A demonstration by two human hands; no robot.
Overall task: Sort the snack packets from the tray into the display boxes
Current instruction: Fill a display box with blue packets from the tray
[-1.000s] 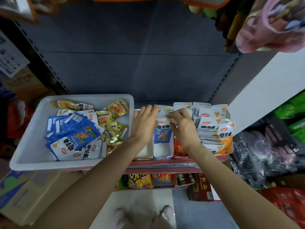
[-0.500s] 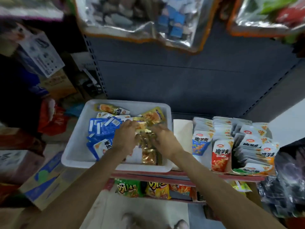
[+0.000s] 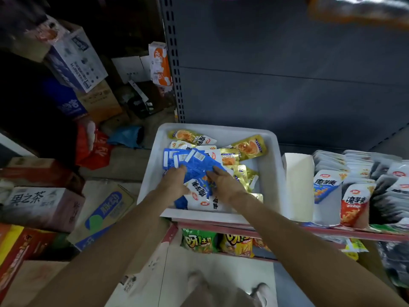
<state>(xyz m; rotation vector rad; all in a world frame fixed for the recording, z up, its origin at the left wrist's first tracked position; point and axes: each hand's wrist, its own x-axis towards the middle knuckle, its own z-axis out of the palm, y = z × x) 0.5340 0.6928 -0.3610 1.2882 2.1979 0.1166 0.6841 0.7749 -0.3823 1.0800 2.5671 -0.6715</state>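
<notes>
Stacked cardboard cartons crowd the floor at far left. Right of them, a white rectangular plastic tray sits on a red-edged shelf. Inside it lies a loose pile of flat foil snack packets: blue-and-white packets on its left side, gold packets with orange pictures toward the far and right sides. Both hands reach into the near middle of the tray. The left hand rests on the blue packets with fingers curled around their edges; the right hand presses down on the same blue pile, fingers bent over it. Right of the tray stand white cardboard display boxes: the nearest looks empty, the next ones hold upright rows of blue, red and orange-marked packets.
</notes>
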